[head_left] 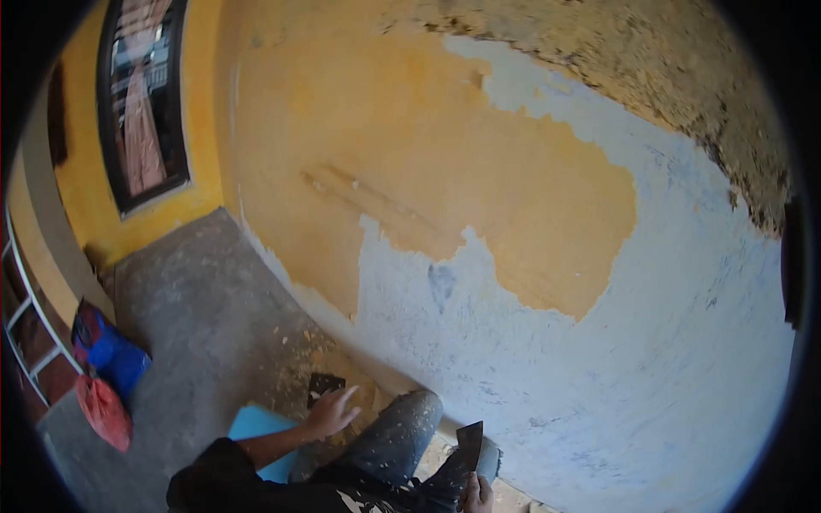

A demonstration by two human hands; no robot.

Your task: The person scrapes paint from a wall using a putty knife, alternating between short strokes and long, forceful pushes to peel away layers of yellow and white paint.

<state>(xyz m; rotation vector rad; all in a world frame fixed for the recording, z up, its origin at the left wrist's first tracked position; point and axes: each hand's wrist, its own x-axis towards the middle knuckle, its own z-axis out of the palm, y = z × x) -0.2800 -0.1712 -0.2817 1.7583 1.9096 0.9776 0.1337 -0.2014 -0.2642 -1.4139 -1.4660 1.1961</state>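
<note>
My left hand is held out above my thigh with its fingers apart and nothing in it. At the bottom, my right hand is closed around the handle of a scraper, whose dark, wide blade points up near my knee. Beside my legs stands a wall with pale bare areas and a large patch of yellow paint. Neither the blade nor my left hand is seen to touch the wall. Paint flakes lie on my trousers.
A dark square object and scattered flakes lie on the grey floor. A light blue object is by my left arm. At left are a blue bag, a red bag, a white metal frame and a window.
</note>
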